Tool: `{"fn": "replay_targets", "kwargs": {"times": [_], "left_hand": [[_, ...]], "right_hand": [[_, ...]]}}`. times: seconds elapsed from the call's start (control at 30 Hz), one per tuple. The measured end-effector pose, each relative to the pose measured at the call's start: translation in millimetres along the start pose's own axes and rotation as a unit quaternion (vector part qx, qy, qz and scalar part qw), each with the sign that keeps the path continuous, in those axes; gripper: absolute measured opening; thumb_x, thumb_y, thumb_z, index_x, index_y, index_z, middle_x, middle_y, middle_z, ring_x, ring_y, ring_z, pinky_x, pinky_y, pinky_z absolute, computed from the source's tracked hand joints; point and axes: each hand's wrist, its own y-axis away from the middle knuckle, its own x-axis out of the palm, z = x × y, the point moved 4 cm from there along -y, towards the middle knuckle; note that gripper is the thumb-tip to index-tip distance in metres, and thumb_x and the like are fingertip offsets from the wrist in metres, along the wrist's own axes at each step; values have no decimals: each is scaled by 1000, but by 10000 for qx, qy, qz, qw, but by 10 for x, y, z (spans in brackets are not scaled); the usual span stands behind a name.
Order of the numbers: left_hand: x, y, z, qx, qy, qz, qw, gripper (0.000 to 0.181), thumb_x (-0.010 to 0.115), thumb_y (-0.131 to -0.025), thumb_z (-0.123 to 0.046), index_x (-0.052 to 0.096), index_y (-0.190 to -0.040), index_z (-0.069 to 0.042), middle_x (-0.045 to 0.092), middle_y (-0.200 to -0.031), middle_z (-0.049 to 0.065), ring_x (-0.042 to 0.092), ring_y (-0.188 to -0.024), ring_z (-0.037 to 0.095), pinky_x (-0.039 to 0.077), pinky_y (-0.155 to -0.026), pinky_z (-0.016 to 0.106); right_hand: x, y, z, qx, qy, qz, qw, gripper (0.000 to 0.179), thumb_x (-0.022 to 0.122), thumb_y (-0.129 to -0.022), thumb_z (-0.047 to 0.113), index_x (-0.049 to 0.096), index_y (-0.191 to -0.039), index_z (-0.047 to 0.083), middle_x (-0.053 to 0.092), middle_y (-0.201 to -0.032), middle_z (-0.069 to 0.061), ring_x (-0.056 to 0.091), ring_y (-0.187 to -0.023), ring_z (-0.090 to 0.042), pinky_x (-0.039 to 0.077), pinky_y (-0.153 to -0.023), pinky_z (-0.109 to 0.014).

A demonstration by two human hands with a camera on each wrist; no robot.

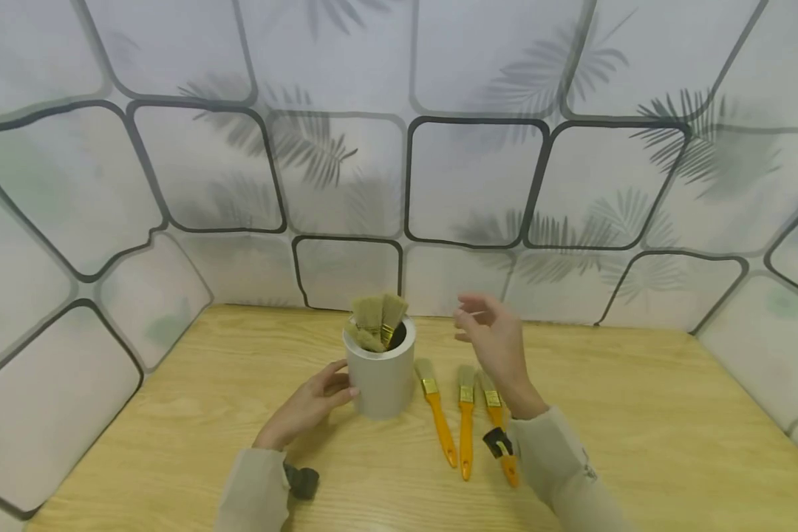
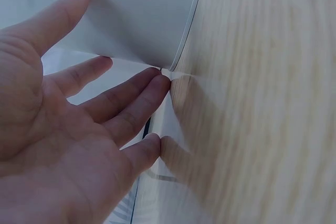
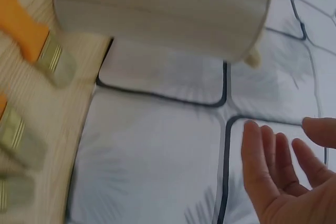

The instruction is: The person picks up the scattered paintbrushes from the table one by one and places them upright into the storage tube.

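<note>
The light cylindrical holder stands upright on the worktop, with several brushes seated inside, bristles up. The left grip is wide: fingers extended, thumb against the holder's left side. The right grip, raised to the right of the holder, is also wide, fingers loosely bent. Three orange-handled brushes lie beside the holder, bristles toward the wall; the right sleeve partly covers one

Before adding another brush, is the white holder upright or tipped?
Upright: the holder stands on the table, bristles sticking up out of its top.
</note>
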Motion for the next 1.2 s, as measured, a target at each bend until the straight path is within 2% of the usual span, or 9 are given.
{"fn": "replay_targets", "kwargs": {"times": [0.17,0.3,0.5,0.63,0.83,1.2], "left_hand": [[13,-8,15,4,62,39,10000,70,66,-101,-27,32,-156,-1,47,-148,29,46,-136,44,35,-109,63],[18,1,4,64,35,95,9999,69,64,-102,-27,32,-156,-1,45,-148,30,45,-136,45,36,-108,64],[18,3,-2,86,15,114,9999,68,64,-102,-26,33,-156,-1,46,-148,30,45,-136,45,37,-108,64],[9,-11,7,67,3,44,10000,68,65,-101,-26,33,-156,-1,47,-148,29,46,-136,44,36,-109,63],[21,9,-25,124,-44,162,9998,68,63,-103,-26,31,-156,1,45,-148,31,46,-136,45,38,-108,63],[8,1,-12,45,-91,73,9999,68,64,-102,-27,32,-156,-1,46,-148,30,45,-136,46,36,-108,64]], "right_hand": [[-320,24,-75,586,337,238,9974,25,64,-98,0,64,-121,-9,64,-107,-23,67,-81,-18,61,-68,-31],[-550,65,-165,1063,560,475,9916,33,64,-99,3,57,-130,-10,62,-111,-21,66,-79,-12,62,-68,-33],[-802,129,-341,1383,895,753,9835,39,61,-100,3,51,-135,-13,61,-112,-26,67,-77,-14,62,-67,-36],[-906,150,-417,1495,994,808,9804,42,61,-101,5,49,-136,-13,59,-116,-29,68,-80,-19,62,-67,-37],[-1045,225,-540,1789,1086,941,9733,47,61,-101,7,44,-138,-15,58,-118,-30,69,-86,-30,62,-67,-40],[-1152,317,-754,2315,984,1290,9592,51,62,-100,8,40,-138,-17,60,-119,-33,72,-87,-36,62,-66,-42]]}}
